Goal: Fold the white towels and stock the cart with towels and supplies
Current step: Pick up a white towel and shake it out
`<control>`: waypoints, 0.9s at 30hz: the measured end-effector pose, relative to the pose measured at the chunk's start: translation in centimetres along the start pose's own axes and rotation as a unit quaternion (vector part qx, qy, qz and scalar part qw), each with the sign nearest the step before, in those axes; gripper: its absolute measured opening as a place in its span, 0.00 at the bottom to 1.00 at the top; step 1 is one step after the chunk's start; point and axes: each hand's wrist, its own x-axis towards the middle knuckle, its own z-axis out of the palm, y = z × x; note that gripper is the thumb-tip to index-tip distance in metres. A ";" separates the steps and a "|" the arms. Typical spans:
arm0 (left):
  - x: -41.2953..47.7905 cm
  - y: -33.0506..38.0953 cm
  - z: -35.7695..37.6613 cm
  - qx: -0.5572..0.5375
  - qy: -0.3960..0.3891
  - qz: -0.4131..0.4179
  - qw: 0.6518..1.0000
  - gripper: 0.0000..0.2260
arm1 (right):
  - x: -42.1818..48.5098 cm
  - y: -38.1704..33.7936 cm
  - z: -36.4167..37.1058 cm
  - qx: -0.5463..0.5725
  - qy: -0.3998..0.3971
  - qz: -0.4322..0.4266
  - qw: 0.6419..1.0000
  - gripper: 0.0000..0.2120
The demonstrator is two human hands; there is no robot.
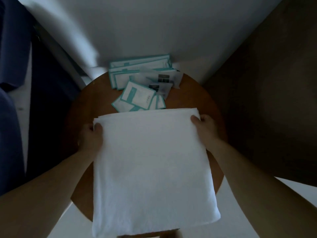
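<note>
A white towel, folded into a layered rectangle, lies across a round brown wooden table and hangs over its near edge. My left hand pinches the towel's far left corner, thumb on top. My right hand grips the far right corner the same way. Both forearms reach in from the bottom corners of the view.
Several teal-bordered white packets and leaflets lie in a loose pile on the far half of the table, just beyond the towel. A white wall rises behind. Dark blue fabric stands at the left, a dark brown panel at the right.
</note>
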 end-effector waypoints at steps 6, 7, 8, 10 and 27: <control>-0.9 -1.1 -0.7 0.117 0.070 0.146 0.980 0.23 | -2.8 1.4 0.0 -0.220 0.094 -0.123 0.963 0.32; -2.0 -1.5 -0.7 0.162 0.079 0.196 0.964 0.26 | -4.1 1.8 0.1 -0.268 0.111 -0.184 0.939 0.33; -3.2 -2.0 -0.6 0.204 0.075 0.256 0.942 0.28 | -5.4 2.4 0.3 -0.297 0.107 -0.240 0.918 0.33; -5.9 -3.3 0.2 0.277 0.037 0.363 0.889 0.31 | -7.9 3.7 1.4 -0.348 0.064 -0.321 0.879 0.33; -8.4 -11.6 4.1 0.310 -0.017 0.421 0.852 0.31 | -8.4 11.2 3.8 -0.520 -0.011 -0.340 0.783 0.33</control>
